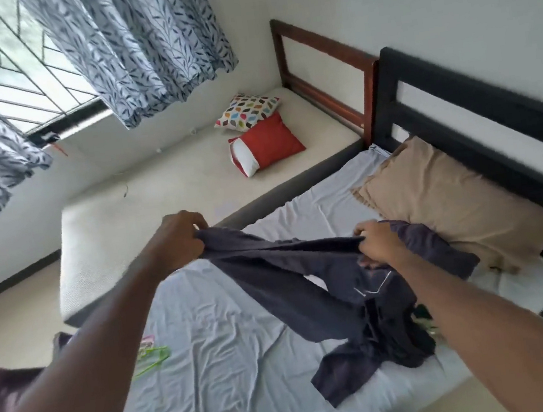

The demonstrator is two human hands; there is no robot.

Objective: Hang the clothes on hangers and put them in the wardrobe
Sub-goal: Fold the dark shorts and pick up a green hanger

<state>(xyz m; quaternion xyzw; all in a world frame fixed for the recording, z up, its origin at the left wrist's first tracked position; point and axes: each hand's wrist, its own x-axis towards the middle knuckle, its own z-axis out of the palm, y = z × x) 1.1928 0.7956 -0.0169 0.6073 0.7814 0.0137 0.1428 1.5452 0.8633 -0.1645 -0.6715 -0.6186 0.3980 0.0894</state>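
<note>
— What are the hands doing?

— Each grip is clamped on the dark garment (292,272): the left hand (178,240) bunches one end, the right hand (380,241) pinches the other, stretching it above the bed (215,368).

— All of it lifted?

— No, its lower part trails on the sheet, just beside a tan pillow (449,203) (green hangers (151,356) lie near the left forearm).
</note>
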